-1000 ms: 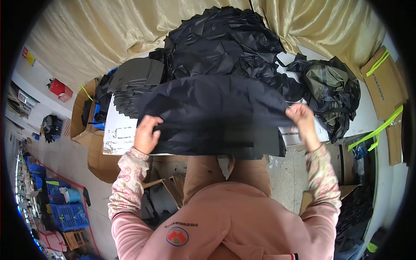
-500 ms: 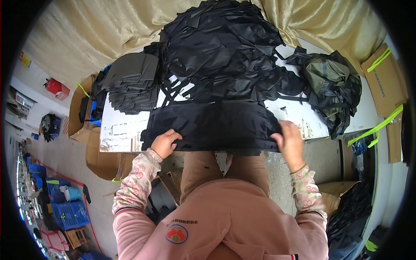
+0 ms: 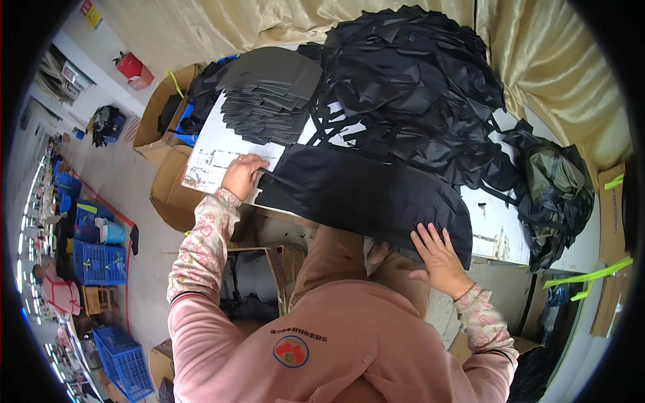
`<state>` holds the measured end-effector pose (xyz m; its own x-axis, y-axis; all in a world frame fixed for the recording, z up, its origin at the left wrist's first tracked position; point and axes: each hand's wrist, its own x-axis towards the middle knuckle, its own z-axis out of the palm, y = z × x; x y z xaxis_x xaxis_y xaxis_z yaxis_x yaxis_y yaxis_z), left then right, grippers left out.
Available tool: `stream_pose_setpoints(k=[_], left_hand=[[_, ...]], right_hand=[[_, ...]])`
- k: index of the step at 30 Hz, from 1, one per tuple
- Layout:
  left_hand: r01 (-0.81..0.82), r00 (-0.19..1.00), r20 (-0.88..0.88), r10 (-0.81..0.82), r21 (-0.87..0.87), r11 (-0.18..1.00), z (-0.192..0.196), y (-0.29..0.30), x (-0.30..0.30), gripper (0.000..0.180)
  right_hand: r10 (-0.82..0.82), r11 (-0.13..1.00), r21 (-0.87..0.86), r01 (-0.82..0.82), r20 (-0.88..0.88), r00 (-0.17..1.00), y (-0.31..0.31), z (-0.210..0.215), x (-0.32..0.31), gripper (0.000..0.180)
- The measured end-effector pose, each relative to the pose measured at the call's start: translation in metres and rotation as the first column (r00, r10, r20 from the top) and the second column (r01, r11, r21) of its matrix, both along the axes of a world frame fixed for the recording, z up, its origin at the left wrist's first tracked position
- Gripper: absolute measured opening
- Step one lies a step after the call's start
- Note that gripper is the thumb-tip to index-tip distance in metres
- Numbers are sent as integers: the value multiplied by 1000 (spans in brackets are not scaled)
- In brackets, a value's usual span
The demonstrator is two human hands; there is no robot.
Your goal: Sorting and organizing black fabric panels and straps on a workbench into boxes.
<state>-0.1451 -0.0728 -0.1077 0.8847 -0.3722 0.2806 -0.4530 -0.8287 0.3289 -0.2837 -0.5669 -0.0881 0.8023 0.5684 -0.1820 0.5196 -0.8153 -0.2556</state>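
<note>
A wide black fabric panel [image 3: 363, 195] lies along the near edge of the white table, its front side hanging slightly over. My left hand [image 3: 243, 176] has its fingers closed at the panel's left corner, pinching the cloth there. On the right end of the panel, my right hand [image 3: 440, 260] rests flat with fingers spread. Beyond the panel rises a large heap of black fabric pieces [image 3: 410, 87], with loose black strips [image 3: 329, 124] at its left. A stack of dark grey curved sheets [image 3: 269, 87] stands beyond my left hand.
At the right of the white table [image 3: 497, 225] sits a bundle of black and olive fabric [image 3: 554, 191]. Cardboard boxes [image 3: 171, 191] stand on the floor at the left, and another box [image 3: 269, 269] is under the table. A gold curtain [image 3: 557, 74] hangs behind.
The view has turned, so the table appears shifted right. My left hand has moved to the panel's left corner and pinches it. My right hand has come down flat on the cloth.
</note>
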Motion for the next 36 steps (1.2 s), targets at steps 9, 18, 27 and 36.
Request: stream_pose_setpoints(k=[9,18,27,36], left_hand=[[344,860,412,-299,-38,938,89,-110,-1,32],[-347,878,378,293,83,934,104,-8,110,66],[-256,950,-49,308,440,861,126,39,168,52],[42,999,19,-47,-841,540,141,-55,66,36]], right_hand=[[247,325,924,204,-291,924,136,59,124,71],[262,222,851,477,-523,811,178,37,159,40],[172,386,778,495,-588,790,174,31,156,19],[-57,333,895,296,-295,954,182,68,146,11]])
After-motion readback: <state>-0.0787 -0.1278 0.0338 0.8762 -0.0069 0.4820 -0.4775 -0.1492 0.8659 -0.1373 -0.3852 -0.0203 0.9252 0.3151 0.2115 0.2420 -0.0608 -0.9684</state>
